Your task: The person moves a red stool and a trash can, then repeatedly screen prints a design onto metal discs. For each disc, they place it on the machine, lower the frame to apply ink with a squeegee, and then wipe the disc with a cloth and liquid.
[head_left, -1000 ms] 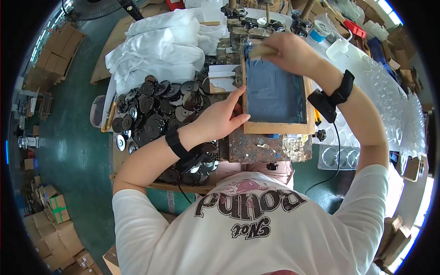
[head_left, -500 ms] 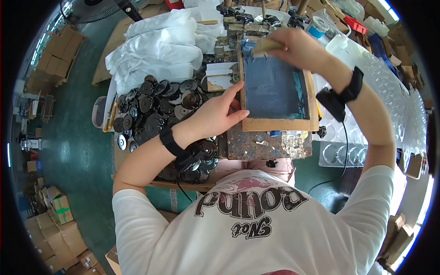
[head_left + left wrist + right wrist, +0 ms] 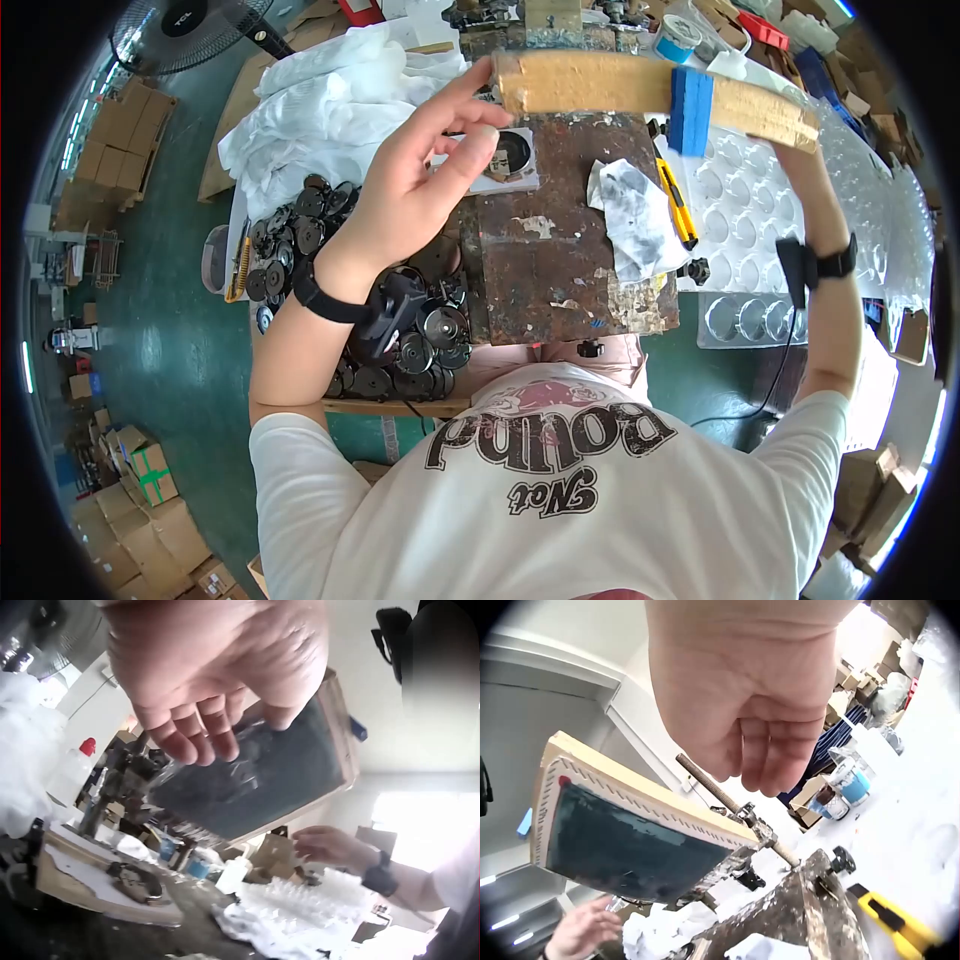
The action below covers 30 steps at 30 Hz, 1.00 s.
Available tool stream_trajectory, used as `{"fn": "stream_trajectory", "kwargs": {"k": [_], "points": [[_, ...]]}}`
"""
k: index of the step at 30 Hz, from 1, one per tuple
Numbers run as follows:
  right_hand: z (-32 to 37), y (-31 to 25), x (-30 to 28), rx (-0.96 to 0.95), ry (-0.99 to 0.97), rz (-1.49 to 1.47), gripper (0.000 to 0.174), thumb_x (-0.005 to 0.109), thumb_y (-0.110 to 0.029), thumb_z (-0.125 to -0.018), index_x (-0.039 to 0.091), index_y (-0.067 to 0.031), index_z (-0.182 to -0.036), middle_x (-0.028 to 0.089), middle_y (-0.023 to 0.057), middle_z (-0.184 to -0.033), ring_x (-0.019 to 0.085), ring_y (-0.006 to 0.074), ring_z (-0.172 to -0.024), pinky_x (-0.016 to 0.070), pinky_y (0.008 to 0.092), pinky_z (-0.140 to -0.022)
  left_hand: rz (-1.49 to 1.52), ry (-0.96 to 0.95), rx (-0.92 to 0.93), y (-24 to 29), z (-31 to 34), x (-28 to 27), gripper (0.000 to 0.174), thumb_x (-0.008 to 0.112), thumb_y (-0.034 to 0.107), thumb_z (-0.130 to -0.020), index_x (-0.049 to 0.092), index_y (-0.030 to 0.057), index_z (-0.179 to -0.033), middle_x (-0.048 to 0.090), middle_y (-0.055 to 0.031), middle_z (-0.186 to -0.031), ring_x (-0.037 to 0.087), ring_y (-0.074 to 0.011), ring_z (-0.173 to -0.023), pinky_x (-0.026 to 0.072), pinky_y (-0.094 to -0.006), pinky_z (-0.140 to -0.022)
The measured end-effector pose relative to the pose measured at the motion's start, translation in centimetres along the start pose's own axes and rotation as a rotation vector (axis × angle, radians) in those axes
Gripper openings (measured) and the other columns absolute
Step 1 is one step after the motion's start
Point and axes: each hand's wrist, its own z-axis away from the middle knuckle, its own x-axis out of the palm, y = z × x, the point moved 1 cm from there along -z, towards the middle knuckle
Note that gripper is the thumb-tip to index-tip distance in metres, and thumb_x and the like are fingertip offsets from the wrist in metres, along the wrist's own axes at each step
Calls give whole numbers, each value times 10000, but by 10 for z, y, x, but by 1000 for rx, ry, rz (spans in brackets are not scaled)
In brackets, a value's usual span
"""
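- The wooden screen frame (image 3: 640, 85) is tipped up on its far edge, with the dark inked mesh (image 3: 255, 780) facing down and away from the stained worktop (image 3: 570, 240). That stance leaves the printing spot below uncovered.
- The left hand (image 3: 410, 190) is raised, its fingers (image 3: 455, 100) straight and apart, with the tips at the frame's near left corner. It grips nothing and looks to be only steadying or pushing the frame.
- The right hand (image 3: 326, 844) hangs under the frame's other end, over the clear blister tray (image 3: 740, 200). Its fingers are loosely curled round nothing, and the wrist view shows a gap between it and the wood.
- A metal rod and clamp (image 3: 731, 802) meet the frame's far edge, so the hinge is likely carrying the weight rather than either hand.
- A single black disc (image 3: 512, 152) sits in a white jig (image 3: 525, 180) beneath the lifted screen.
- A heap of black discs (image 3: 300, 230) lies just left of the worktop, within the left hand's reach.
- A rag (image 3: 630, 215) and a yellow knife (image 3: 678, 205) lie on the right side of the worktop, well apart from the jig.
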Motion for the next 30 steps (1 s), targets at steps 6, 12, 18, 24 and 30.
{"fn": "stream_trajectory", "kwargs": {"k": [6,12,18,24,30], "points": [[73,-20,27,187,-44,-156,235,519,-159,-865,555,-22,-1053,606,36,-860,563,96,-780,443,222,-675,-881,-115,4,-72,-1,-5,288,589,211,-789,547,46,-1021,566,-114,-989,535,-238,-918,418,-335,-775],[89,-22,56,215,-109,-227,233,510,-144,-868,550,-5,-1051,611,42,-845,561,93,-769,443,222,-669,-1083,-195,64,-95,-14,3,233,601,193,-763,572,56,-949,587,-116,-919,558,-276,-845,441,-366,-713],[86,-45,90,151,-242,-293,256,522,-158,-864,536,-1,-1065,616,53,-856,568,98,-773,453,225,-661,-542,-177,-210,-52,-21,30,223,594,167,-790,567,67,-987,596,-82,-886,583,-192,-705,461,-291,-584],[99,-91,119,244,-471,-752,273,539,-178,-855,527,6,-1055,620,82,-842,584,117,-755,472,232,-647,115,-211,-386,24,0,47,232,560,124,-839,538,39,-1053,587,-26,-884,548,-46,-693,458,-178,-565],[109,-112,124,251,-560,-935,229,544,-160,-849,536,12,-1001,624,88,-800,601,125,-698,480,222,-610,141,-214,-390,54,15,48,246,562,99,-835,526,24,-1067,584,-21,-894,549,-38,-716,467,-174,-582]]}}
